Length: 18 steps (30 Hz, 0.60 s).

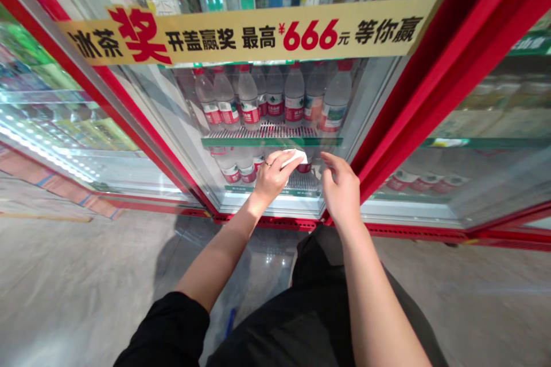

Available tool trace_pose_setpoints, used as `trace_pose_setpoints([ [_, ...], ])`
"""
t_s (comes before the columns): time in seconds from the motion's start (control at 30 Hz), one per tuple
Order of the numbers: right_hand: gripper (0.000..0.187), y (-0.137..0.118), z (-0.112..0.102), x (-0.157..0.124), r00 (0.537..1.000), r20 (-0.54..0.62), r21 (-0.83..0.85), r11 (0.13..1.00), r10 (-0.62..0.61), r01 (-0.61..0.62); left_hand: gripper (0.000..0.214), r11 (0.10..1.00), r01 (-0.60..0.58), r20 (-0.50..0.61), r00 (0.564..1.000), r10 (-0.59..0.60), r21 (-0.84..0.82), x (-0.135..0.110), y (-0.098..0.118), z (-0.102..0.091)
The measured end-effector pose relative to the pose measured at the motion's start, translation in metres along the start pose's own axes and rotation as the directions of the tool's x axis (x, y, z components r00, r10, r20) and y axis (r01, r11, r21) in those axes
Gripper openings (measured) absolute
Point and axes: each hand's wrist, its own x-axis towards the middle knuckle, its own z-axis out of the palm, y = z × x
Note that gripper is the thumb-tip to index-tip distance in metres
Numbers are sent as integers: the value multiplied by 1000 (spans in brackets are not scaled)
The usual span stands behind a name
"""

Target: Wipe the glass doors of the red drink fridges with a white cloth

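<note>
My left hand (274, 172) is closed on a white tissue (295, 157), fingers pinching it in front of the fridge's glass door (172, 120). I cannot tell whether the tissue touches the glass. To its right, my right hand (342, 186) is raised with the fingers partly bent and the thumb apart, nothing seen between them. It is close to the door's lower right side. Behind the glass, red-capped water bottles (249, 100) stand on a wire shelf, and more of them are on the shelf below, partly hidden by my hands.
A yellow banner (258, 37) crosses the door above my hands. The red door frame (430, 86) slants up at the right, with another fridge section beyond. Bottles (47, 63) fill a fridge at the left. Below lies a grey floor (94, 275).
</note>
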Motion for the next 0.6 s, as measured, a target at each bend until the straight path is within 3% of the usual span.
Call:
trace_pose_setpoints([
  [0.17, 43, -1, 0, 0, 1000, 12, -10, 1000, -15, 15, 26, 999, 20, 2, 1000, -20, 41, -15, -5, -8],
  [0.4, 43, -4, 2, 0, 999, 33, -10, 1000, -21, 21, 34, 996, 90, 63, 994, -89, -11, -3, -5, -5],
  [0.6, 43, -5, 1, -1, 999, 50, -17, 1000, -17, 18, 32, 993, 117, 2, 993, -117, -2, -8, -1, -1],
])
